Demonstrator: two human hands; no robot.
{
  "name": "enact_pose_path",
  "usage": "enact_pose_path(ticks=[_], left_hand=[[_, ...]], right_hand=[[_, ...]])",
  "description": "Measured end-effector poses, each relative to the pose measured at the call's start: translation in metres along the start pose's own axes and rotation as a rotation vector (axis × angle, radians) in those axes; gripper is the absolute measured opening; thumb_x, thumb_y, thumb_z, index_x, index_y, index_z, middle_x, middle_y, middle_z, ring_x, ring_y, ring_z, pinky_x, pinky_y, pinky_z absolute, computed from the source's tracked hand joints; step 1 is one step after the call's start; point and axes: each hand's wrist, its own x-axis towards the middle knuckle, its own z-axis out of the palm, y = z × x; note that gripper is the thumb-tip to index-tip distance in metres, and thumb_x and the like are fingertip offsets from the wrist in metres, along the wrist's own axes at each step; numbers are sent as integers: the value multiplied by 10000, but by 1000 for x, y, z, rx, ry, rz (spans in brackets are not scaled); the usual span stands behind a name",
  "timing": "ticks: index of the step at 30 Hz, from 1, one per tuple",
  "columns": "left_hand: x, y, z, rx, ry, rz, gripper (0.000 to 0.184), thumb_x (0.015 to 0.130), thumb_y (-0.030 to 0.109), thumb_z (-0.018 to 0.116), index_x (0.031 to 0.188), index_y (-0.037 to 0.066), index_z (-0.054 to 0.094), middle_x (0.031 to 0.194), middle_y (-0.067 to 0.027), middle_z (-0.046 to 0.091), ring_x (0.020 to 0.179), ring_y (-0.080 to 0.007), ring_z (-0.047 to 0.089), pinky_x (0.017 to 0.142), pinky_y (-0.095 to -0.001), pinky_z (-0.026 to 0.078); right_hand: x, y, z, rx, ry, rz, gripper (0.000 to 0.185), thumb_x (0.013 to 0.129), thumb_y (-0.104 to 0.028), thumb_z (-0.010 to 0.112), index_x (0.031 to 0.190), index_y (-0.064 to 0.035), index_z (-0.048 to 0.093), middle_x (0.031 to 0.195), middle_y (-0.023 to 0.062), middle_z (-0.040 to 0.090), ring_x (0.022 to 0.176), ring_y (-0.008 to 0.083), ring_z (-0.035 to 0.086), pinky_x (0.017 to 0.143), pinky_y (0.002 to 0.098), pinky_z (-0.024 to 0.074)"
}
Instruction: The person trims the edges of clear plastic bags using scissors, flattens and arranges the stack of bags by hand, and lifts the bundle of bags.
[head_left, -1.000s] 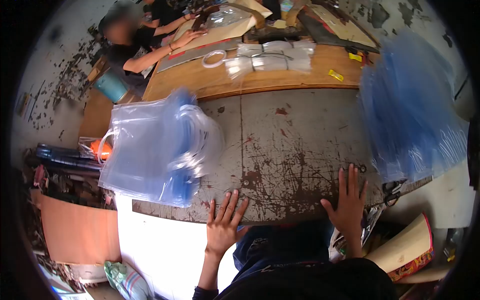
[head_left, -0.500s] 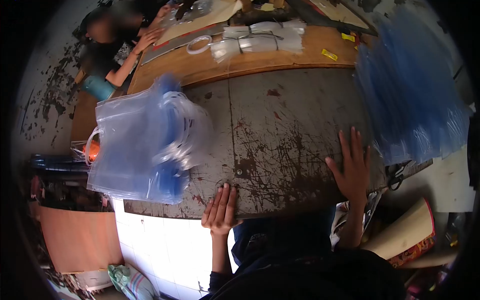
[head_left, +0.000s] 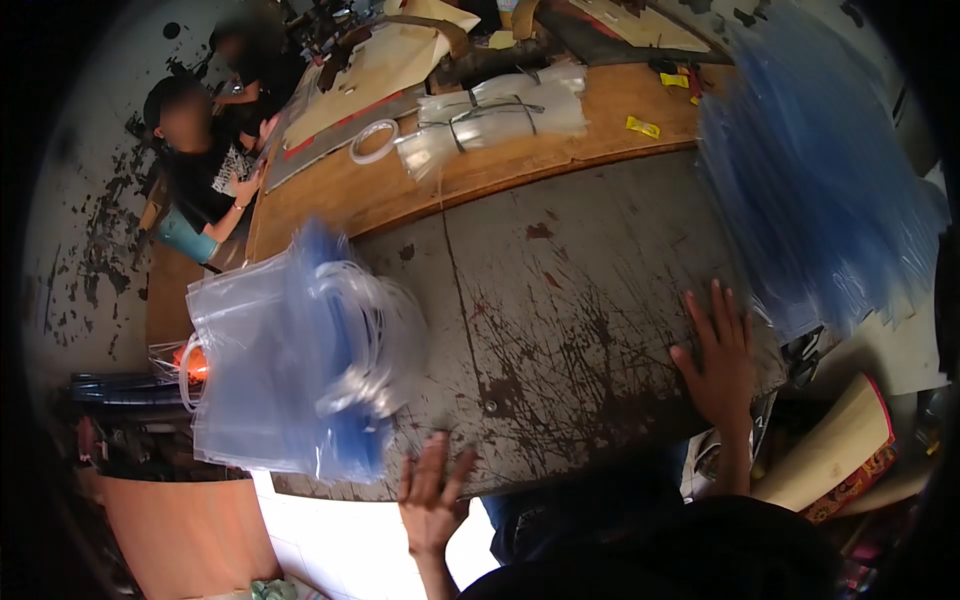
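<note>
My left hand (head_left: 432, 500) is at the front edge of the scratched dark tabletop (head_left: 560, 330), fingers apart and nothing in them. Just beyond it and to the left lies a stack of clear plastic bags (head_left: 265, 370) with blue edges and white loop handles (head_left: 365, 310). My right hand (head_left: 718, 360) rests on the tabletop near its right side, fingers spread and holding nothing. To the right of that hand is a tall pile of bluish clear plastic sheets or bags (head_left: 810, 190).
On the wooden table (head_left: 600, 130) behind are tied clear plastic bundles (head_left: 490, 115), a tape roll (head_left: 373, 141) and a yellow wrapper (head_left: 643, 127). Two people are at the far left. Scissors (head_left: 803, 358) hang by the right edge. A rolled sheet (head_left: 830, 450) stands at lower right.
The camera view has tilted, so the table and its things appear lower. My left hand's fingers have spread apart. My right hand stays flat on the tabletop. One person's arm at the left has drawn back.
</note>
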Motion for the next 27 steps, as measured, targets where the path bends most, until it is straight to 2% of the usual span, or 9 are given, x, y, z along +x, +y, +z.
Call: enact_pose_path(ticks=[2, 11, 15, 18, 20, 22, 25, 26, 27], left_hand=[[-6, -20, -4, -75, -51, -145, 688, 531, 50, 586, 1191, 236, 518, 1242, -161, 479, 1079, -318, 522, 913, -409, 417], [-4, -29, 13, -9, 63, -31, 487, 662, 271, 588, 1145, 211, 568, 1198, -168, 513, 1056, -313, 539, 902, -415, 416], [1, -28, -5, -120, -184, 20, 595, 703, 416, 593, 1209, 116, 502, 1303, -210, 382, 1204, -336, 381, 992, -433, 292], [-3, -36, 10, -695, -370, 79, 807, 748, 519, 558, 1314, -1, 315, 1395, -234, 195, 1314, -350, 152, 1044, -440, 154], [49, -4, -15, -1314, -748, 208, 619, 846, 263, 469, 1363, 82, 181, 1426, -186, 108, 1326, -322, 101, 1055, -431, 165], [108, 34, -50, -1322, -850, 448, 609, 893, 181, 437, 1388, 107, 90, 1437, -179, 46, 1327, -322, 81, 1062, -421, 167], [191, 87, -44, -675, -592, 569, 666, 877, 279, 467, 1382, 64, 90, 1410, -250, 50, 1310, -370, 110, 1059, -425, 172], [224, 105, -20, -663, -364, 545, 636, 863, 268, 485, 1343, -17, 179, 1320, -379, 147, 1248, -487, 167, 1020, -493, 201], [260, 124, 14, -581, -154, 475, 607, 879, 264, 434, 1343, -21, 164, 1303, -405, 138, 1227, -523, 167, 1013, -503, 204]], right_hand=[[1, -1, 0, -54, -11, 7, 565, 811, -431, 497, 1314, -209, 366, 1413, 88, 236, 1302, 278, 216, 1061, 456, 135], [8, -4, -4, 20, -19, 97, 547, 814, -415, 498, 1300, -190, 388, 1399, 84, 272, 1300, 276, 222, 1053, 461, 153], [8, -2, -5, 12, -16, 80, 544, 812, -408, 504, 1292, -176, 395, 1398, 90, 272, 1297, 277, 229, 1050, 463, 157], [8, -1, -6, 45, -39, 74, 547, 819, -394, 503, 1300, -165, 378, 1403, 100, 258, 1300, 278, 220, 1049, 474, 141], [6, 3, -5, 40, -43, 59, 545, 823, -397, 499, 1301, -165, 375, 1405, 99, 255, 1301, 280, 217, 1050, 474, 138], [4, 8, 0, 43, -32, 41, 545, 833, -412, 484, 1305, -165, 370, 1404, 105, 253, 1300, 289, 218, 1047, 477, 138], [-2, 9, -1, 71, -26, 28, 549, 836, -418, 476, 1308, -160, 366, 1400, 114, 260, 1298, 289, 222, 1042, 483, 140], [-3, 9, -1, 61, -16, 14, 553, 838, -425, 472, 1307, -151, 367, 1392, 126, 271, 1293, 292, 233, 1037, 485, 148], [-5, 10, -1, 55, -13, 13, 553, 838, -425, 472, 1307, -151, 367, 1392, 126, 271, 1293, 292, 233, 1037, 485, 148]])
